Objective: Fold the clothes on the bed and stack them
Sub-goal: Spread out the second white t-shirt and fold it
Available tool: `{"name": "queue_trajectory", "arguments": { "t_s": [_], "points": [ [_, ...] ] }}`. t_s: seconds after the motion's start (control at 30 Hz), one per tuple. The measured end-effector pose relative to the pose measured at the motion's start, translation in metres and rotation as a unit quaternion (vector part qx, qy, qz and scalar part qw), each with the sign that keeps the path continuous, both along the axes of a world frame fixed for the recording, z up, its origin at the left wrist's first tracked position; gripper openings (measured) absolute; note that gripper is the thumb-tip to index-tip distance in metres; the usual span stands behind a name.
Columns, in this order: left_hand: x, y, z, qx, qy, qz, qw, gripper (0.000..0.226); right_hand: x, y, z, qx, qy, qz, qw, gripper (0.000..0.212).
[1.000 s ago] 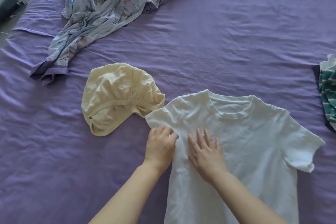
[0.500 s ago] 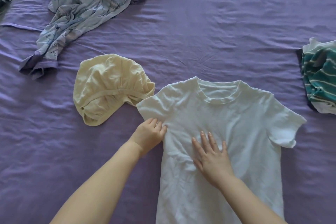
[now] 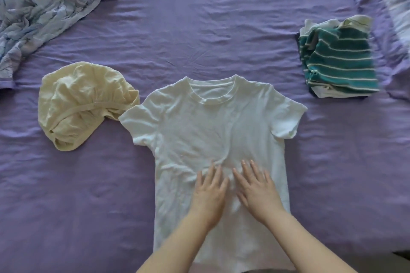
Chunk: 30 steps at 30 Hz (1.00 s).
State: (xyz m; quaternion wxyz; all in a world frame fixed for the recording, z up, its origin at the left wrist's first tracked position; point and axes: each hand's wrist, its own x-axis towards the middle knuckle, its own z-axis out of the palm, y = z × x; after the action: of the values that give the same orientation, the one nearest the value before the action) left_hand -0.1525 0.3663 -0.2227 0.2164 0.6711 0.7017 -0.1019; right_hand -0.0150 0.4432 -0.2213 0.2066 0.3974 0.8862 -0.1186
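Clothes across purple wrinkled bed sheet (image 3: 221, 29), left to right: crumpled pale blue printed garment (image 3: 40, 9) heaped at far left corner, unfolded; rumpled pale yellow cotton garment (image 3: 82, 104) bunched near left edge, just touching left sleeve of white short-sleeved cotton T-shirt (image 3: 213, 131); T-shirt spread flat, centred near front edge of bed; folded stack topped by teal and white striped knit (image 3: 337, 60) well apart toward right edge. T-shirt's long axis running from front edge toward far edge, neckline pointing away toward far edge, hem nearest, sleeves out to left and right. Left hand (image 3: 208, 195) and right hand (image 3: 257, 193) side by side on midsection, palms down, fingers spread and flat, pressing rather than pinching, a few creases gathered just ahead of fingertips. Likely handling: light, soft, limp, no stiffness to hold a shape, prone to wrinkling and to dragging on sheet; not fragile, not slippery. Best taken at shoulder seam and hem on one side, pinched through both layers, then carried over toward middle; sleeves tucked inward first. Folding itself not yet begun, judging by flat, open lay.
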Motion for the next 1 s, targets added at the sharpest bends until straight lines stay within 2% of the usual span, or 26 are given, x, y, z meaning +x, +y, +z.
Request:
{"name": "queue_trajectory", "arguments": {
  "t_s": [0.07, 0.17, 0.3, 0.4, 0.53, 0.7, 0.8, 0.9, 0.97, 1.0],
  "points": [
    [0.048, -0.014, 0.005, -0.034, -0.039, -0.010, 0.999, 0.059, 0.028, 0.001, -0.001, -0.011, -0.003, -0.007, 1.000, 0.068],
    [0.098, -0.031, 0.002, -0.093, -0.041, -0.001, 0.995, 0.062, 0.072, 0.002, -0.008, -0.067, -0.054, 0.010, 0.996, 0.067],
    [0.128, -0.037, 0.016, -0.148, -0.050, 0.018, 0.988, 0.063, 0.109, -0.007, -0.004, -0.081, -0.039, -0.012, 0.996, 0.065],
    [0.123, -0.041, 0.005, -0.088, -0.069, 0.028, 0.993, 0.047, 0.118, -0.019, -0.003, -0.085, -0.001, -0.048, 0.995, 0.063],
    [0.116, -0.040, 0.007, -0.089, -0.072, 0.046, 0.992, 0.049, 0.115, -0.037, -0.005, -0.104, 0.035, -0.083, 0.990, 0.068],
    [0.134, -0.049, 0.011, -0.097, -0.067, -0.005, 0.993, 0.053, 0.133, -0.030, -0.003, -0.083, 0.064, -0.077, 0.991, 0.061],
    [0.147, -0.052, 0.009, -0.070, -0.069, 0.031, 0.995, 0.044, 0.142, -0.037, 0.000, -0.080, 0.080, -0.172, 0.979, 0.064],
    [0.149, -0.037, 0.012, 0.047, -0.097, 0.060, 0.992, 0.024, 0.141, -0.058, 0.001, -0.116, 0.098, -0.259, 0.954, 0.071],
    [0.147, -0.019, 0.011, 0.102, -0.138, 0.039, 0.984, 0.029, 0.136, -0.069, 0.003, -0.119, 0.123, -0.315, 0.934, 0.071],
    [0.147, -0.007, 0.012, 0.086, -0.150, 0.014, 0.985, 0.040, 0.135, -0.073, 0.003, -0.112, 0.131, -0.334, 0.927, 0.068]
  ]
}}
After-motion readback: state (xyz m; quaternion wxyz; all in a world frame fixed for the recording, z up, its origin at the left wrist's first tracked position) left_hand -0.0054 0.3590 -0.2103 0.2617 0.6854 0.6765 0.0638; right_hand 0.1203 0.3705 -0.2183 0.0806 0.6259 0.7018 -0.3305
